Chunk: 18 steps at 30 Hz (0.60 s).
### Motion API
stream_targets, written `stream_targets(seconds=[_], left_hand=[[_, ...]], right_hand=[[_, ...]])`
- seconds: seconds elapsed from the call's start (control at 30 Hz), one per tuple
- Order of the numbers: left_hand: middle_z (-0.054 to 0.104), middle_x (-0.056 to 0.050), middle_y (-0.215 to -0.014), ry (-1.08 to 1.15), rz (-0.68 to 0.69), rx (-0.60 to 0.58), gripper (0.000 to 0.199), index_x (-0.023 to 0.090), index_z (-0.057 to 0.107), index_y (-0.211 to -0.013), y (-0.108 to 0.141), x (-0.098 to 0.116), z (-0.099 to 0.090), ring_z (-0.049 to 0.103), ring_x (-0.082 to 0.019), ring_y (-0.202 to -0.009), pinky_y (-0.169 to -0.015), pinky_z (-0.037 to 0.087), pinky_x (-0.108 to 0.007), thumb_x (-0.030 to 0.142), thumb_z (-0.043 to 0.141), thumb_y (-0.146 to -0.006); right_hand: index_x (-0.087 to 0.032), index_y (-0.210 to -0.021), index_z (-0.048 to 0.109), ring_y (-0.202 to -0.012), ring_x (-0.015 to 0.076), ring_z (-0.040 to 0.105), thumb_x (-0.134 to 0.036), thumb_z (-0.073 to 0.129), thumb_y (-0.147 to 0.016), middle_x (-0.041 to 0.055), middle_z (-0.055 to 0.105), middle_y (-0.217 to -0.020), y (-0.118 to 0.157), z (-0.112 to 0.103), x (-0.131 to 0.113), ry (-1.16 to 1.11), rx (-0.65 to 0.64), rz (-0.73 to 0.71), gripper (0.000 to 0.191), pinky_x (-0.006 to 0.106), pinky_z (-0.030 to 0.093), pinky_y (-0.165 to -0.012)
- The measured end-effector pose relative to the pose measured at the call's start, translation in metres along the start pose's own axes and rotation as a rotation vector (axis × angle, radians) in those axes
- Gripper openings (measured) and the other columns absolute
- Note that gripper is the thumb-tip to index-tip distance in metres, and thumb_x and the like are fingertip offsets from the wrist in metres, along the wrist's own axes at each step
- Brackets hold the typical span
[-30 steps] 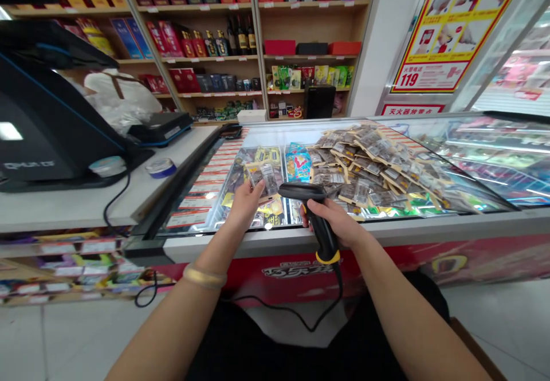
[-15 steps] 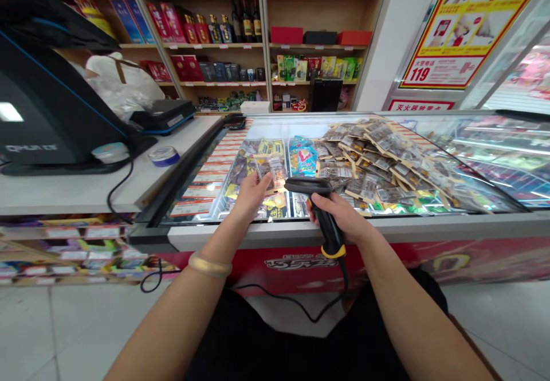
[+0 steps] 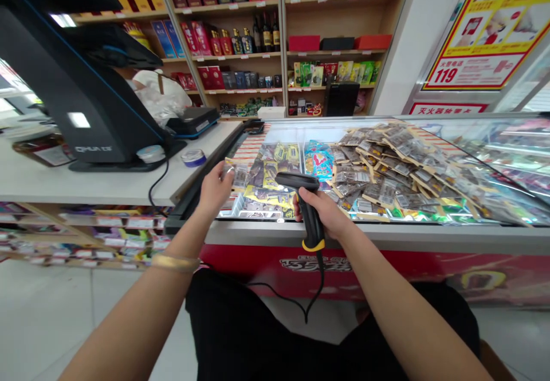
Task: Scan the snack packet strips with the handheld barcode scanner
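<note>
My left hand [image 3: 216, 189] pinches a small clear-fronted snack packet [image 3: 237, 175] by its left side, over the left end of the freezer's glass top. My right hand [image 3: 318, 209] is wrapped round the grip of a black and yellow barcode scanner [image 3: 310, 212], whose head points left toward the packet. A cable hangs from the scanner's base. A heap of similar brown packets [image 3: 387, 166] lies on the glass to the right of the scanner. Blue bags [image 3: 318, 160] and yellow-black bags [image 3: 275, 169] show behind the scanner head.
On the left counter [image 3: 107, 189] stand a dark point-of-sale machine [image 3: 103, 112], a round blue-rimmed tub [image 3: 193, 157] and a black scale [image 3: 193, 122]. The freezer's front rim [image 3: 387, 231] runs before me. Shelves of boxes and bottles line the back.
My left hand has moved left with the packet, away from the scanner. The scanner in my right hand has shifted slightly left. The view has turned to the left.
</note>
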<state>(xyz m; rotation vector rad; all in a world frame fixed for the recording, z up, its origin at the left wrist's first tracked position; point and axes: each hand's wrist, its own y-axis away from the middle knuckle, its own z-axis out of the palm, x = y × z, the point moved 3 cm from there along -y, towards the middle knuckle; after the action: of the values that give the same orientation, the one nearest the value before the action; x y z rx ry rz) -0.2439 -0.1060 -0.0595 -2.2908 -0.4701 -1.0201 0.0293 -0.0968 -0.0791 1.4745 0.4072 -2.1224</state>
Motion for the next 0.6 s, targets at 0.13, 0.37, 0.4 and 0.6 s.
stream_targets(seconds=[0.13,0.37,0.4,0.6], left_hand=[[0.074,-0.008,-0.096,-0.215,0.024,-0.043,0.037,0.015,0.067,-0.112,-0.009,-0.019,-0.027,0.064,-0.026,-0.098,-0.090,0.050,-0.034,0.032,0.051,-0.083],[0.062,-0.025,-0.123,-0.603,0.092,-0.049,0.048,0.007,0.063,-0.122,-0.002,-0.024,-0.023,0.056,-0.040,-0.118,-0.103,0.042,-0.051,0.033,0.046,-0.086],[0.061,-0.025,-0.125,-0.617,0.087,-0.032,0.049,0.008,0.063,-0.124,0.000,-0.024,-0.024,0.055,-0.040,-0.118,-0.102,0.042,-0.053,0.034,0.045,-0.086],[0.063,-0.020,-0.120,-0.501,0.242,0.100,0.042,0.013,0.067,-0.117,0.007,-0.009,-0.021,0.056,-0.036,-0.116,-0.103,0.040,-0.053,0.032,0.046,-0.085]], right_hand=[[-0.016,-0.068,0.065,-0.052,0.0119,0.056,-0.065,0.078,-0.062,0.0004,0.059,-0.058,-0.010,0.019,0.007,0.004,-0.039,0.012,0.051,0.026,0.048,-0.053],[-0.016,-0.067,0.064,-0.053,0.0115,0.054,-0.070,0.078,-0.056,-0.0003,0.059,-0.056,-0.009,0.020,0.009,0.060,-0.029,0.018,0.057,0.026,0.046,-0.055],[-0.016,-0.068,0.064,-0.053,0.0114,0.055,-0.070,0.078,-0.056,-0.0004,0.059,-0.056,-0.009,0.019,0.009,0.053,-0.027,0.017,0.058,0.026,0.046,-0.055],[-0.016,-0.068,0.064,-0.054,0.0113,0.054,-0.071,0.079,-0.054,-0.0003,0.059,-0.059,-0.004,0.014,0.003,0.029,-0.023,-0.006,0.059,0.026,0.046,-0.057]])
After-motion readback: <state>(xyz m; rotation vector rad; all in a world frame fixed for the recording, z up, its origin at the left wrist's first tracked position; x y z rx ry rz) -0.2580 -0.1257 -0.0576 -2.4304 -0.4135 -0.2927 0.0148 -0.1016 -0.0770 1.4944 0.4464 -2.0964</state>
